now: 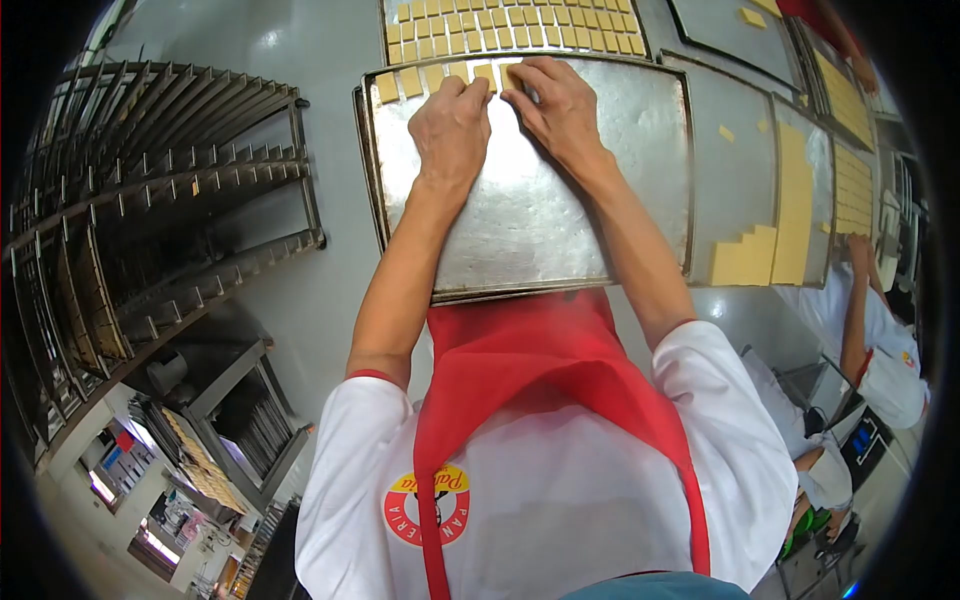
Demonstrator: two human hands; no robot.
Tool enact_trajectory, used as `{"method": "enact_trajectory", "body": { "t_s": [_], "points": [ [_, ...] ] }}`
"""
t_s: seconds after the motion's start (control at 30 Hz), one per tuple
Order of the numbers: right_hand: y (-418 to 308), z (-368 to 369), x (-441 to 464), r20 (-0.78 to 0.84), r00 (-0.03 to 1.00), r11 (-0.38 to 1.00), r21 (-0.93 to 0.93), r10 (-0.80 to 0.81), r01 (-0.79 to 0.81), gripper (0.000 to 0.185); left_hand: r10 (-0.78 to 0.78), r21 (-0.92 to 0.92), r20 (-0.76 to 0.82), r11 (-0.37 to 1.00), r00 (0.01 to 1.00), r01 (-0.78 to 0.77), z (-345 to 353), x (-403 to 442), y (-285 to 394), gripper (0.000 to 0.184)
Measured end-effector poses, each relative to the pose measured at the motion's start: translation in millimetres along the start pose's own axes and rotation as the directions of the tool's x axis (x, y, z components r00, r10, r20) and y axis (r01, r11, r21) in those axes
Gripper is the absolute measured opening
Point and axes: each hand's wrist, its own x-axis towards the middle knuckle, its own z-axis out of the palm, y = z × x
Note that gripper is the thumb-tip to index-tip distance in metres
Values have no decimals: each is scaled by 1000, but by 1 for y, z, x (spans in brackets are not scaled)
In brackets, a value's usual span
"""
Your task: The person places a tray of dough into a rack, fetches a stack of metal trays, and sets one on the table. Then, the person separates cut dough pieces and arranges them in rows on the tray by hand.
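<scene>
A metal tray (540, 220) lies in front of my body, with a row of flat yellow dough pieces (411, 81) along its far left edge. My left hand (450, 130) is over the row, fingers bent down and pinched at a piece beside the tray's far rim. Just to its right, my right hand (560, 110) holds a yellow dough piece (509, 78) between thumb and fingers. Another piece (485, 76) shows between the two hands. What lies under my left fingertips is mostly hidden.
Beyond the tray is another tray full of small yellow pieces (515, 28). Dough sheets (793, 205) lie on the right. A metal rack (160, 200) stands at left. Co-workers' hands and arms (858, 300) show at the right.
</scene>
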Motion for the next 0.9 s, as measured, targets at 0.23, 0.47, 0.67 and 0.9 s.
{"method": "enact_trajectory", "body": {
  "t_s": [0.23,0.47,0.67,0.9],
  "points": [
    [-1,4,4,-26,1000,999,-39,-1,0,29,28,29,-51,999,998,-26,7,4,-6,15],
    [-4,6,3,-34,999,999,-10,36,-36,25,18,31,-46,999,999,-17,5,2,-4,21],
    [-6,-21,-6,282,799,683,415,532,-601,34,-34,-345,59,937,998,52,-18,2,8,38],
    [-6,-37,-10,732,577,-235,671,362,-704,28,-69,-649,222,734,973,200,-18,4,36,53]
  ]
}}
